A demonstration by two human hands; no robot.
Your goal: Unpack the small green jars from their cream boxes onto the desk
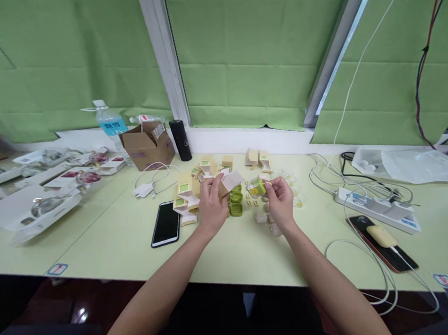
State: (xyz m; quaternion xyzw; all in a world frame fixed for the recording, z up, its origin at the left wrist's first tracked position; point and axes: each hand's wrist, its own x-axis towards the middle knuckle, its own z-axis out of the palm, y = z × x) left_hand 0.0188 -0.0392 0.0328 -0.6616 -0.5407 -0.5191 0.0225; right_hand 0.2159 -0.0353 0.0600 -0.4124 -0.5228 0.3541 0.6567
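Observation:
My left hand [212, 207] is closed around a small cream paper box [230, 181] with its flap raised. In my right hand [280, 200], pinched between the fingertips, is a small clear container with a green lid [256, 187] and yellow marks, held level with the box and just right of it. Green square cups [236, 209] stand in rows below the box. Tiny yellow pieces [249, 203] lie beside them. Several pale translucent pieces [261, 217] sit under my right hand, and clear parts [298, 202] lie beyond it. Cream boxes with green windows [185, 188] cluster left of my left hand.
A phone [166, 224] lies left of the boxes. Behind stand a brown carton [149, 146], black flask [181, 141] and water bottle [110, 122]. White packages [46, 211] spread far left. At right are a power strip [376, 209], loose cables and another phone [400, 259] under a yellow case [381, 236].

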